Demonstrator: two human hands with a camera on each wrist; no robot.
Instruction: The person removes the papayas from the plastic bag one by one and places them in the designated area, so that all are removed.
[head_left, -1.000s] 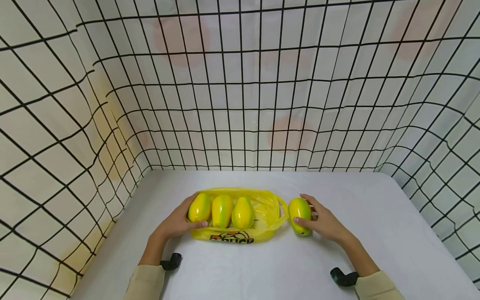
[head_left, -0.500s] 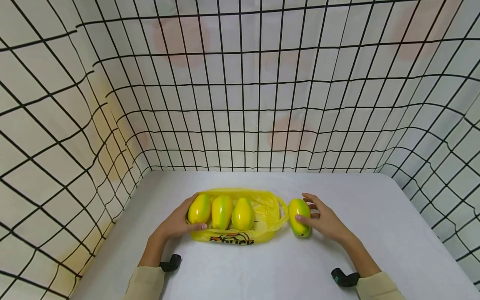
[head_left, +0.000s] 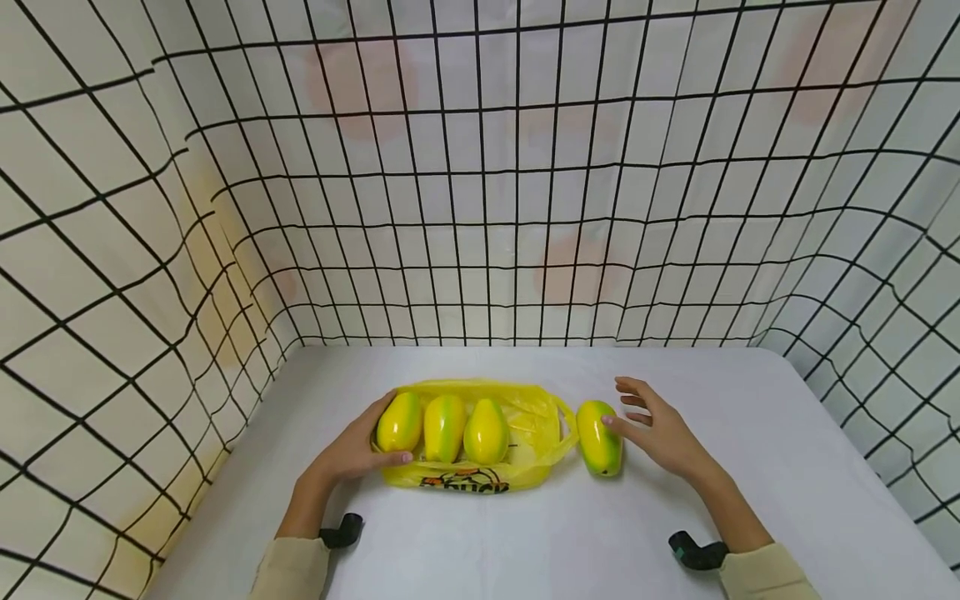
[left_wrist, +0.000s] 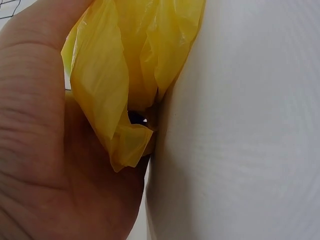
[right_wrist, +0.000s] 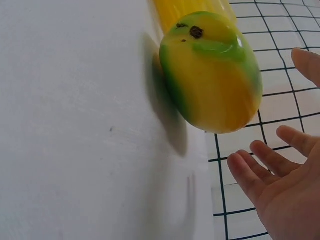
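A yellow plastic bag (head_left: 536,417) lies on the table with its mouth facing up. Inside sit three glossy yellow-green fruits, mango- or papaya-shaped: a left one (head_left: 399,422), a middle one (head_left: 445,427) and a right one (head_left: 487,432). My left hand (head_left: 360,442) holds the bag's left end, thumb in front, beside the left fruit. In the left wrist view, crumpled bag film (left_wrist: 107,70) lies against the palm. A fourth such fruit (head_left: 600,442) rests outside, by the bag's handle loop. My right hand (head_left: 663,429) stands just right of it, fingers spread and holding nothing.
The white tabletop (head_left: 495,550) extends all around the bag. A black grid on pale cloth (head_left: 480,192) walls off the back and both sides. Each wrist wears a dark device, a left one (head_left: 343,531) and a right one (head_left: 697,552).
My right hand has let go of the fourth fruit and drawn away to the right, its fingers spreading. The fruit stays beside the bag, and my left hand keeps its hold.
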